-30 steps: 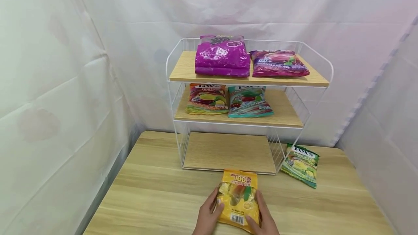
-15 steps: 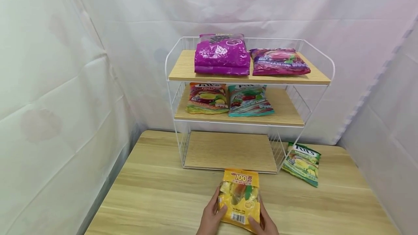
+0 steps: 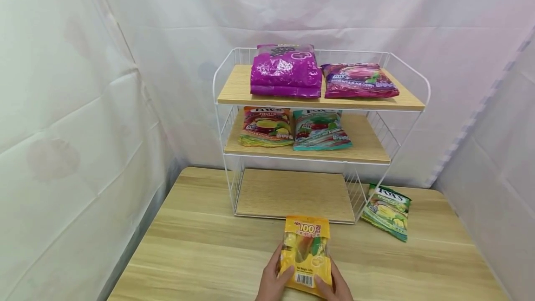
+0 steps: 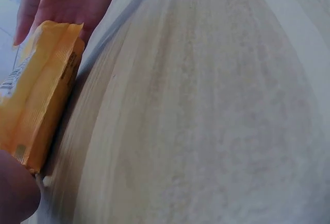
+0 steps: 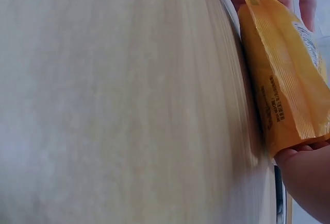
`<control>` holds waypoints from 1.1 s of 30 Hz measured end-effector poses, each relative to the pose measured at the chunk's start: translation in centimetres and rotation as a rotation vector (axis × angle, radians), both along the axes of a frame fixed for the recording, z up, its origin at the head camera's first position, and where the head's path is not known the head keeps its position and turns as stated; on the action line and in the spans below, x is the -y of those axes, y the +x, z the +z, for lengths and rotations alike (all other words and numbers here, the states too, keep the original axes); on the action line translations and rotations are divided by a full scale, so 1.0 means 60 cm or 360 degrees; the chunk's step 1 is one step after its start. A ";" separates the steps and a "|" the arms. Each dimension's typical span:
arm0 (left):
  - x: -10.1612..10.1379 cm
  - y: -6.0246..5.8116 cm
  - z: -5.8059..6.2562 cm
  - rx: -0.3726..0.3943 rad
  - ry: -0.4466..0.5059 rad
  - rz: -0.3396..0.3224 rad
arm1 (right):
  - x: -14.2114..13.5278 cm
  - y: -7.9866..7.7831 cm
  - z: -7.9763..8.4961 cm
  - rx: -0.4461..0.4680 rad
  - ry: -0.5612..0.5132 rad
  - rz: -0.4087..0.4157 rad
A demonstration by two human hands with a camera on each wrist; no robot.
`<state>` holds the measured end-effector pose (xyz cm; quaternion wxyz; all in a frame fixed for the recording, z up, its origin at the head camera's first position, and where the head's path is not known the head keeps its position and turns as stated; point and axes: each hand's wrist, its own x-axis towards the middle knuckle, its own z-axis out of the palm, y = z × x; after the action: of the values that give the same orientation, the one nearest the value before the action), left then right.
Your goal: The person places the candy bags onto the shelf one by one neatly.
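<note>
A yellow candy bag [image 3: 306, 254] with a mango picture and "LOT 100" print stands between both hands, in front of the shelf's lowest board. My left hand [image 3: 273, 278] grips its left side, thumb over the front. On the opposite side my right hand [image 3: 336, 284] holds it the same way, thumb close to the barcode. Seen from the right wrist, the orange bottom seam of the bag [image 5: 281, 74] faces the camera, low over the wooden table [image 5: 129, 100]. In the left wrist view the bag [image 4: 44, 90] appears at the left edge, with a hand at each end.
A three-tier white wire shelf [image 3: 307, 157] stands behind. Its top tier bears a purple candy bag [image 3: 286, 71] and a dark pink one [image 3: 359, 80]. An orange-red bag [image 3: 266, 127] and a teal bag [image 3: 321, 130] sit in the middle. A green Fox's bag [image 3: 388, 211] lies right of the shelf.
Both hands keep hold of the yellow candy bag. It has shifted only slightly, and its printed front looks a little straighter to the view.
</note>
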<state>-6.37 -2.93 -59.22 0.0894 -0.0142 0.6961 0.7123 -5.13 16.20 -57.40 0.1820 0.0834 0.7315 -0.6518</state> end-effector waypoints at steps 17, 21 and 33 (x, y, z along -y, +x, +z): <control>0.031 0.008 0.005 -0.0088 0.0079 0.0132 | 0.045 -0.011 0.005 -0.0282 0.0019 0.0247; 0.043 0.003 0.005 -0.0158 0.0059 0.0168 | 0.061 -0.021 0.001 -0.0371 0.0116 0.0264; 0.094 -0.018 -0.005 -0.0222 0.0187 0.0127 | 0.090 -0.051 -0.015 -0.0602 0.0138 0.0392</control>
<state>-7.45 -8.59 -59.51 0.0130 0.0131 0.6565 0.7541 -8.18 10.81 -58.29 0.1160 -0.1225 0.7846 -0.5966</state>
